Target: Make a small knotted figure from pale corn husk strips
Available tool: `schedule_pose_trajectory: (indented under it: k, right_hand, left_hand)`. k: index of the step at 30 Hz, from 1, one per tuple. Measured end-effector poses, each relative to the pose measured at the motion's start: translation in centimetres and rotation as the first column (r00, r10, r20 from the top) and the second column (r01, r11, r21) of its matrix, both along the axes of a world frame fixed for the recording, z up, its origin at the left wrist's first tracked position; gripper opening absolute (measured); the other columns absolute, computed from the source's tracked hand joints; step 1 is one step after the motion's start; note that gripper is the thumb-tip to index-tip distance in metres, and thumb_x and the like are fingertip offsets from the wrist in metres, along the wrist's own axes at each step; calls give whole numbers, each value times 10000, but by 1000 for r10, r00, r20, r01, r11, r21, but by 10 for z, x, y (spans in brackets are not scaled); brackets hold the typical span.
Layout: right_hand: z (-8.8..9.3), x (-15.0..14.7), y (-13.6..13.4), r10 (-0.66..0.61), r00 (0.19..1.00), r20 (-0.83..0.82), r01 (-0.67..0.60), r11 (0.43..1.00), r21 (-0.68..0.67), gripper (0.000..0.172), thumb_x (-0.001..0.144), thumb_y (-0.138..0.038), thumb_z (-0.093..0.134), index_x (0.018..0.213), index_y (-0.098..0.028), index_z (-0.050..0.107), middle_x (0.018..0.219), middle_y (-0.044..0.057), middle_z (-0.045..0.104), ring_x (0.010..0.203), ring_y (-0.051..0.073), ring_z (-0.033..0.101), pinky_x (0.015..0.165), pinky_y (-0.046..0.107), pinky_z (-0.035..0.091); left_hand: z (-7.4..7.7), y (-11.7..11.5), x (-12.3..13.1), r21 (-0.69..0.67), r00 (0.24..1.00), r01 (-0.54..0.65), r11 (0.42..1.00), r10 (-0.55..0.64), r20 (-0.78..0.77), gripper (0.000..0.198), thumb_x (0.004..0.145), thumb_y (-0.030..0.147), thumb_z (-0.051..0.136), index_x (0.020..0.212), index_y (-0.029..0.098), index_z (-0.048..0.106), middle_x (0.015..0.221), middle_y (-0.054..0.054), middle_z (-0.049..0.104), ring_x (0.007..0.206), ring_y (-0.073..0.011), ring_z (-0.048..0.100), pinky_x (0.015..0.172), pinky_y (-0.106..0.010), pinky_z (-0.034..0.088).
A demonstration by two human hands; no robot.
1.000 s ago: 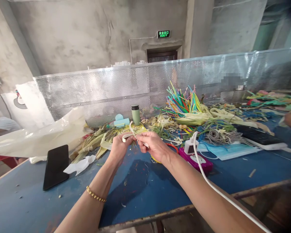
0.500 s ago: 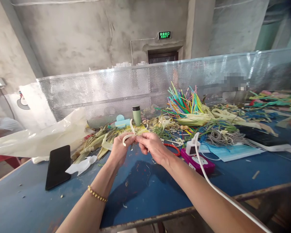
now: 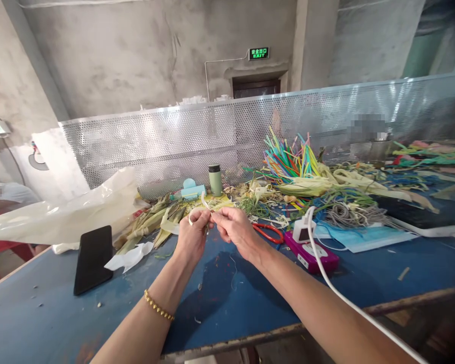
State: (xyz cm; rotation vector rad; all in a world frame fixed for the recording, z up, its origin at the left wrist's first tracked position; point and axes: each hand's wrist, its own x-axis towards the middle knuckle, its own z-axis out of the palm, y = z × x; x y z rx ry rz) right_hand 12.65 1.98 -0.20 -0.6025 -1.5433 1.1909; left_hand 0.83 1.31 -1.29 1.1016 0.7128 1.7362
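My left hand [image 3: 193, 235] is closed in a pinch on a pale husk strip [image 3: 203, 199], one end of which stands up above the fingers. Part of the strip curls round by my left thumb. Close against it, my right hand [image 3: 235, 228] pinches the same strip, thumb and forefinger together, so the spot between the fingertips is mostly hidden. Both hands are held over the blue table [image 3: 227, 313]. Just beyond them lie dry husks [image 3: 147, 222] and a green tumbler [image 3: 214, 181] with a dark lid.
Red-handled scissors [image 3: 268, 233] and a purple box [image 3: 311, 253] with a white charger [image 3: 302, 230] lie at right. Beyond are a blue mask [image 3: 367, 237], tangled cords [image 3: 341, 210] and colourful stems [image 3: 290, 156]. A black phone [image 3: 94, 260] and white paper scrap [image 3: 129, 257] lie left.
My left hand has turned and its fingers have folded further over the strip. Less of the strip's curled end shows, and the two hands stay close together.
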Motion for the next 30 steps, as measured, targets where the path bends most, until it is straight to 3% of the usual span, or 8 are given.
schedule_pose_trajectory:
  k: [5,8,12,17,20,24,30]
  right_hand:
    - [-1,-1,-3,-10,1000,7,10,1000,-10,281,804,-341,581,591,-173,506,403,-76,380,348,53,295,363,210,232]
    - [0,1,2,-28,997,65,28,1000,1,298,823,-385,576,624,-165,543,432,-58,442,353,65,363,377,213,281]
    - [2,8,14,-202,978,58,195,975,106,316,806,-452,611,694,-158,589,551,-9,569,441,97,489,427,221,352]
    - [4,14,21,-400,912,89,358,883,304,266,807,-375,597,653,-159,601,525,4,560,478,119,495,475,236,372]
    - [4,13,18,-466,877,116,393,836,384,237,812,-341,576,647,-171,580,533,12,578,515,136,524,507,241,379]
    - [4,10,13,-484,859,165,383,822,421,218,822,-318,553,651,-183,570,488,-4,551,500,141,520,523,246,378]
    - [6,11,11,-440,880,176,365,867,340,250,822,-302,553,600,-187,538,439,-28,518,422,128,508,503,245,389]
  left_hand:
    - [-1,3,-2,-1,999,23,1000,-23,29,254,616,295,799,588,110,627,553,1,546,552,-86,471,570,-223,364]
    - [1,2,-5,7,997,72,997,-72,1,242,644,297,790,605,110,641,572,-10,559,573,-97,489,585,-229,382]
    - [6,-3,-8,-10,988,139,990,-140,-70,216,684,299,769,664,108,669,611,-22,580,591,-107,506,597,-237,397]
    - [9,-7,-7,-15,959,219,976,-219,-178,250,733,353,729,713,108,685,644,-32,594,586,-122,522,577,-255,389]
    - [7,-5,-7,25,962,151,988,-141,-235,242,733,353,736,718,115,697,670,-34,605,620,-127,523,607,-261,396]
    - [4,-3,-9,86,943,15,996,15,-332,218,739,330,730,672,124,702,657,-39,622,657,-142,537,629,-263,395]
    - [1,-2,-11,82,919,24,996,11,-395,205,779,334,678,711,149,734,672,-40,651,644,-156,558,648,-282,408]
